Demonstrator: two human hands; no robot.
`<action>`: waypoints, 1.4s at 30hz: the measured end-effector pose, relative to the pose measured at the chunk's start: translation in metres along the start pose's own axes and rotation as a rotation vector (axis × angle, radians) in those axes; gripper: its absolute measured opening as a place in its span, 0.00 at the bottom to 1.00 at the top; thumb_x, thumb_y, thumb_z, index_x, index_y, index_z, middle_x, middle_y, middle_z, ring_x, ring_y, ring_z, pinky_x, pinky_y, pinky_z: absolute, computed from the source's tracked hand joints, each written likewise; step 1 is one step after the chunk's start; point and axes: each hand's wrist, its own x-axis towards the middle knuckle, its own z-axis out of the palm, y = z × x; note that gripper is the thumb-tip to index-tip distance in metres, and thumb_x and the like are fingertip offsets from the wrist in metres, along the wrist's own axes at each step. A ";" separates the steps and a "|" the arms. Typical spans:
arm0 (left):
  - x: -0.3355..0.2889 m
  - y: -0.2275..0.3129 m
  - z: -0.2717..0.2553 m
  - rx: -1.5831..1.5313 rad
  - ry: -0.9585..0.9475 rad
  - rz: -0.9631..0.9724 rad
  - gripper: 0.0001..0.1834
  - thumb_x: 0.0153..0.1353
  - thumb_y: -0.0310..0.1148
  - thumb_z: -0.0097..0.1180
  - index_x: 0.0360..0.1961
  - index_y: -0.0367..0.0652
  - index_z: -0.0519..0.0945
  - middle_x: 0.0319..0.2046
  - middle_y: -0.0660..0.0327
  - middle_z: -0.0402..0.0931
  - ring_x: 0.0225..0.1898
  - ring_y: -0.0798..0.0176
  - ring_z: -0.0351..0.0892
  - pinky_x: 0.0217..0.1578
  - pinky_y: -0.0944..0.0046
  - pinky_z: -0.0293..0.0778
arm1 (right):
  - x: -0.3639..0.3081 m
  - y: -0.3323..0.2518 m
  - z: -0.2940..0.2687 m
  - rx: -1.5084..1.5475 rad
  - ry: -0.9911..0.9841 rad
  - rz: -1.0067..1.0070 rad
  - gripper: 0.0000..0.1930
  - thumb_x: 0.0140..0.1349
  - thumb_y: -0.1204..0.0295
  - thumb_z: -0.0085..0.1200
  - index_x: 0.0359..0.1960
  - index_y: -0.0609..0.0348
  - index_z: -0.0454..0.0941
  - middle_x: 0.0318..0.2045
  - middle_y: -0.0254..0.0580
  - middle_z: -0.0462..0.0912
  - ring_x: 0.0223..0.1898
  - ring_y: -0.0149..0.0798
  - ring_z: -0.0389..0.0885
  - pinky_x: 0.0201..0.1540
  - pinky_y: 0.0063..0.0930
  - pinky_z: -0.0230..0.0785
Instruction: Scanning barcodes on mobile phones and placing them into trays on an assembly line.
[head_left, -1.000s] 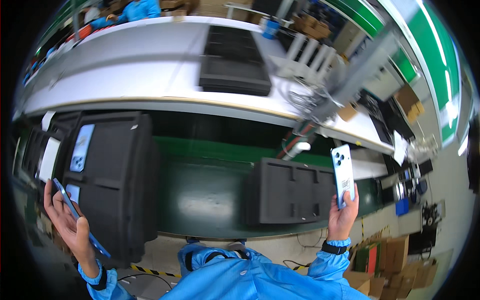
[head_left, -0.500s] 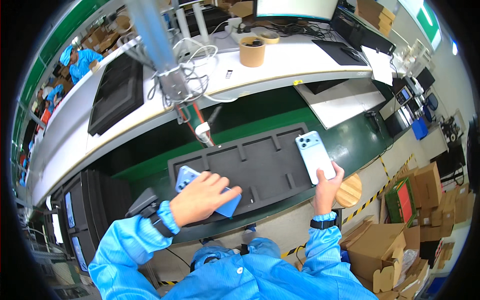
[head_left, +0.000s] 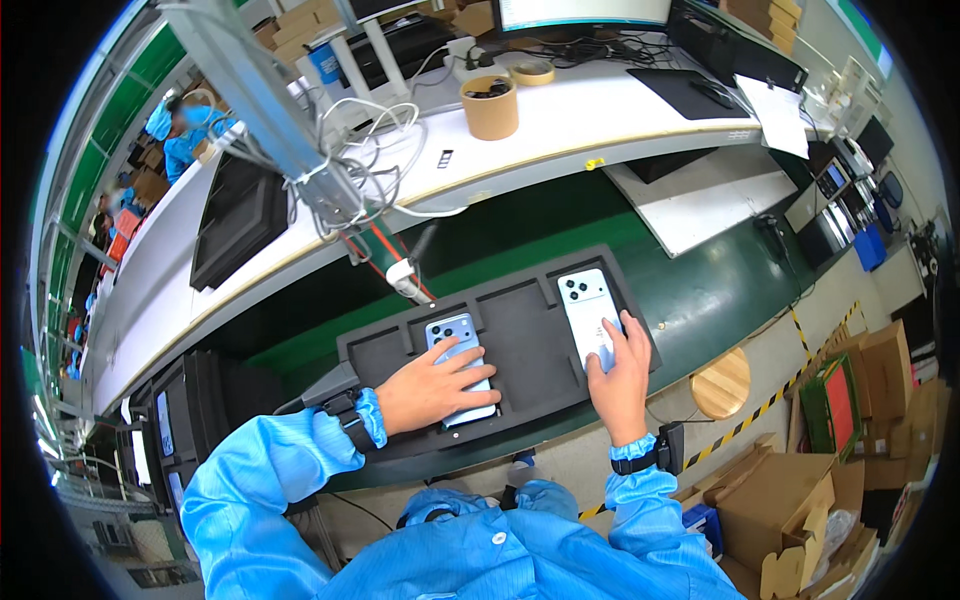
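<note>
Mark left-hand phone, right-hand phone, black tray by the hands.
Left-hand phone (head_left: 456, 328): head view, upper back near the cameras.
Right-hand phone (head_left: 585, 318): head view, back just below the cameras.
Black tray (head_left: 532, 345): head view, bare recess floor between the phones.

My left hand (head_left: 435, 390) spread flat over light-blue rectangular phone (head_left: 452, 328), camera side up, in black foam tray (head_left: 530, 345). My right hand (head_left: 622, 380) touches lower part of pale, whitish-blue rectangular phone (head_left: 584, 312) at tray's right end. Tray on glossy green tabletop (head_left: 700, 285).
</note>
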 end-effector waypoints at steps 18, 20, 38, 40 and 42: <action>-0.317 0.183 -0.007 -0.297 1.205 -1.382 0.10 0.55 0.19 0.60 0.38 0.39 0.86 0.41 0.57 0.85 0.48 0.53 0.83 0.52 0.55 0.78 | -0.042 -0.356 0.097 0.985 -0.918 -0.252 0.12 0.63 0.79 0.59 0.48 0.66 0.83 0.40 0.42 0.87 0.44 0.31 0.84 0.51 0.26 0.76; -0.370 0.192 -0.016 -0.168 1.295 -1.538 0.08 0.55 0.19 0.60 0.36 0.38 0.85 0.39 0.55 0.85 0.45 0.54 0.84 0.49 0.57 0.78 | -0.066 -0.415 0.124 1.031 -1.017 -0.329 0.12 0.63 0.78 0.60 0.48 0.64 0.83 0.40 0.40 0.87 0.43 0.31 0.84 0.50 0.27 0.76; -0.643 0.138 0.004 0.289 0.375 -1.982 0.33 0.50 0.46 0.73 0.54 0.39 0.78 0.38 0.52 0.77 0.43 0.48 0.77 0.40 0.52 0.76 | -0.194 -0.735 0.441 -0.038 -0.951 -0.859 0.51 0.51 0.41 0.66 0.75 0.47 0.62 0.66 0.61 0.68 0.68 0.64 0.62 0.69 0.53 0.57; -0.650 0.136 0.002 0.360 0.335 -1.861 0.25 0.54 0.46 0.69 0.45 0.39 0.78 0.30 0.52 0.79 0.35 0.50 0.79 0.34 0.53 0.76 | -0.196 -0.744 0.441 -0.071 -0.900 -0.822 0.54 0.44 0.37 0.70 0.72 0.48 0.66 0.65 0.60 0.67 0.68 0.61 0.62 0.69 0.51 0.57; -0.657 0.134 0.008 0.383 0.313 -1.804 0.21 0.56 0.45 0.67 0.42 0.41 0.78 0.25 0.54 0.79 0.31 0.51 0.79 0.30 0.54 0.76 | -0.189 -0.752 0.442 -0.138 -0.931 -0.821 0.57 0.39 0.35 0.73 0.70 0.50 0.68 0.65 0.60 0.67 0.68 0.60 0.63 0.69 0.50 0.58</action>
